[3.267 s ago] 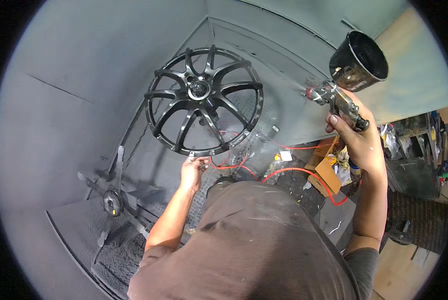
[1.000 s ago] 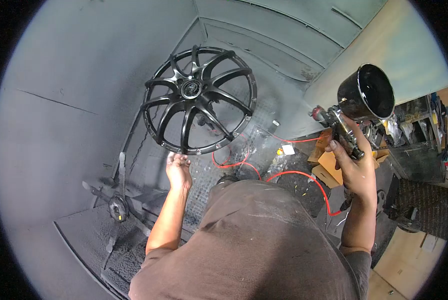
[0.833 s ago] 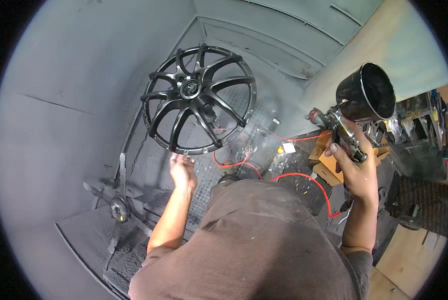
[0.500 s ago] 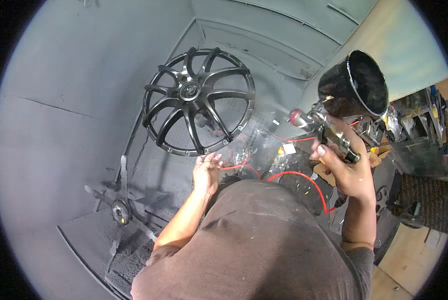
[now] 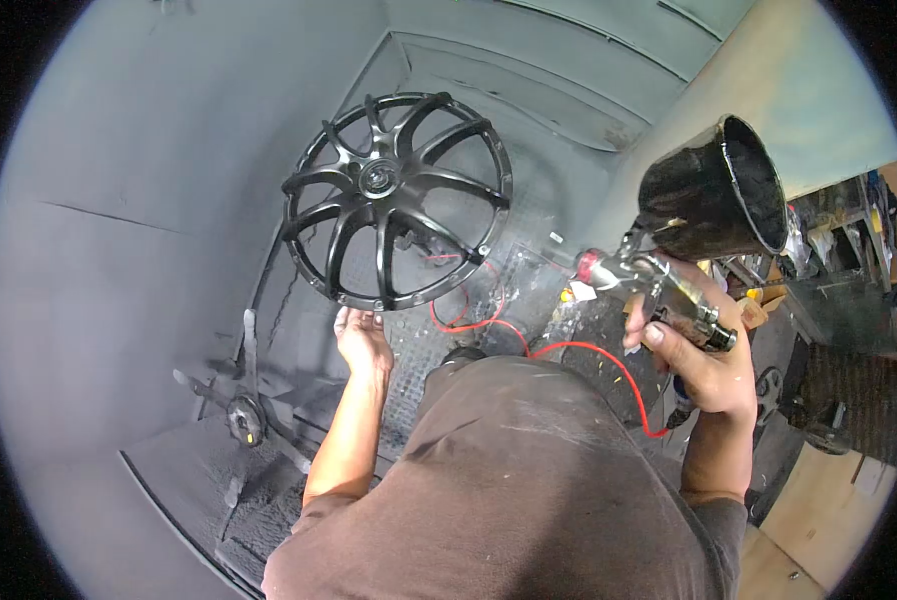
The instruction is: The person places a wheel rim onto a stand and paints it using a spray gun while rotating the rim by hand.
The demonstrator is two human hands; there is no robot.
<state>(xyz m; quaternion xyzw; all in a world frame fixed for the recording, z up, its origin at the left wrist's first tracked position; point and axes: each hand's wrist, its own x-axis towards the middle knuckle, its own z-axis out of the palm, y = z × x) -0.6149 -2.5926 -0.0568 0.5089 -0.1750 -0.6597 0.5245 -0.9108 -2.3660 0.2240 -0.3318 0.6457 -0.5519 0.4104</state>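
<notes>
A black multi-spoke car wheel rim (image 5: 381, 225) hangs in the upper middle, its front face tilted towards me. My left hand (image 5: 365, 345) is at the rim's lower edge, palm up, with its fingers curled against the edge and the fingertips partly hidden by it. To the right, my right hand (image 5: 704, 350) is wrapped round a spray gun (image 5: 659, 285), with fingers at its trigger. The gun's red-ringed nozzle points left, towards the wheel. On top of the gun sits a black paint-coated cup (image 5: 704, 190), its open mouth facing right.
A red air hose (image 5: 594, 346) loops across the floor. Left of me stands a paint-crusted stand with several arms (image 5: 246, 418). Grey overspray coats the booth wall (image 5: 119, 280). Cluttered shelves (image 5: 839, 245) line the right side, with another wheel (image 5: 769, 388) below them.
The wheel has turned clockwise, with my left hand moving left along with its lower edge. My right hand and the spray gun have shifted slightly down and right.
</notes>
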